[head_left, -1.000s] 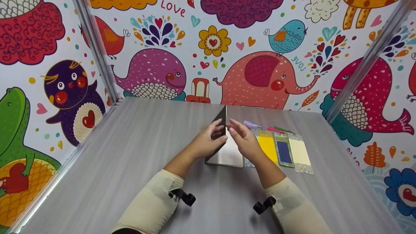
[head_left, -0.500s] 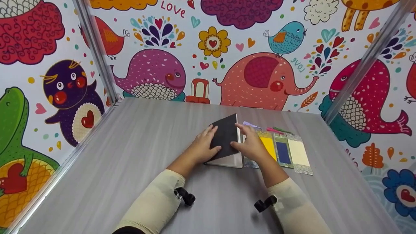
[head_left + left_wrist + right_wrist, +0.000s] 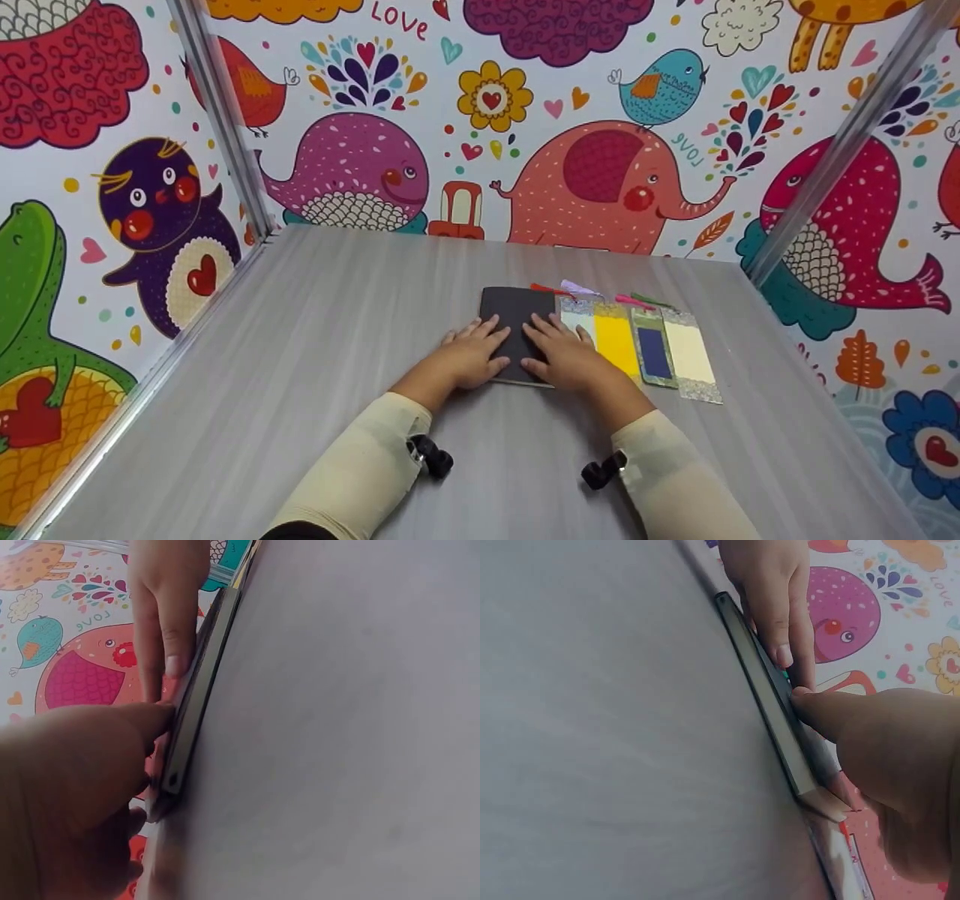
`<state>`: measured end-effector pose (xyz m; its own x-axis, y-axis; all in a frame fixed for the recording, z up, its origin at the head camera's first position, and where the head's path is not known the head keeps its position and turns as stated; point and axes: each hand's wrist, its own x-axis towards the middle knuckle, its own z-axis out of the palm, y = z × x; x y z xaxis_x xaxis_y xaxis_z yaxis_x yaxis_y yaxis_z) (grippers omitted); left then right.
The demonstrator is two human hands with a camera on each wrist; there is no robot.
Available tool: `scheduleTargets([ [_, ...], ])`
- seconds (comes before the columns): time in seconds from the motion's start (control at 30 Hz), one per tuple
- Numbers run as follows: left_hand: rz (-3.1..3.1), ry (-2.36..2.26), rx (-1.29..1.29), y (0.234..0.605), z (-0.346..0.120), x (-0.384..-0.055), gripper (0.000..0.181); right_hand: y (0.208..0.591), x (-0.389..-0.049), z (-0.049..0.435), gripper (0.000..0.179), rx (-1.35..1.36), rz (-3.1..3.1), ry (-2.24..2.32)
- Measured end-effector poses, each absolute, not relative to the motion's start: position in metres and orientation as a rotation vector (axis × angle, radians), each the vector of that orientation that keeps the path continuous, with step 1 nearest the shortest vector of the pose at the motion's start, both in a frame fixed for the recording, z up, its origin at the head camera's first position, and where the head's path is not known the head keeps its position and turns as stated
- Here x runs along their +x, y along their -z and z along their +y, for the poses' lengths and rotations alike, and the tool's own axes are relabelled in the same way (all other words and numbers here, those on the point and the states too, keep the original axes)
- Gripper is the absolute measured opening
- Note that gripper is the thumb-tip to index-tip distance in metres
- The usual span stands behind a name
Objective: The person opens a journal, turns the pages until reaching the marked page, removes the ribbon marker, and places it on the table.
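Observation:
A black-covered notebook point(image 3: 517, 301) lies closed on the grey table, its pale page edge point(image 3: 201, 694) showing in the left wrist view. My left hand point(image 3: 472, 355) rests on the left side of the cover with fingers spread. On the right side, my right hand point(image 3: 568, 354) presses down the same way, reaching past the notebook's edge. Both thumbs point inward near the cover's front part. Right of the notebook lie several bookmarks in a row: a pale one point(image 3: 577, 309) partly behind my right hand, a yellow one point(image 3: 616, 337), a green-and-blue one point(image 3: 654, 352) and a cream one point(image 3: 691, 349).
Tassels spread behind the bookmarks: red point(image 3: 546, 289), purple point(image 3: 581, 289), pink point(image 3: 634, 301) and green point(image 3: 652, 301). The grey table point(image 3: 337, 322) meets printed cartoon walls point(image 3: 465, 150) at the back and sides. Metal posts point(image 3: 225, 112) stand at the rear corners.
The notebook's black cover, standing upright and then tilting right, has come down flat over the pages. Both hands have lowered onto it. The red tassel now shows.

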<state>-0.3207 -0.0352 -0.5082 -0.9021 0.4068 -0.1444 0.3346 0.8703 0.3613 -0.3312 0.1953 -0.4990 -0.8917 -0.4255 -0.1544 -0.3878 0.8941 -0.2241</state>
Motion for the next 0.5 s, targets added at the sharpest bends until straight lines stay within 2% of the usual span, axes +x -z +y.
scheduleTargets([
  [0.5,2.824,-0.457,0.578,0.5111,-0.0368,-0.3220,0.063,0.5069,-0.3339,0.1990,0.071,-0.659,2.779,0.280],
])
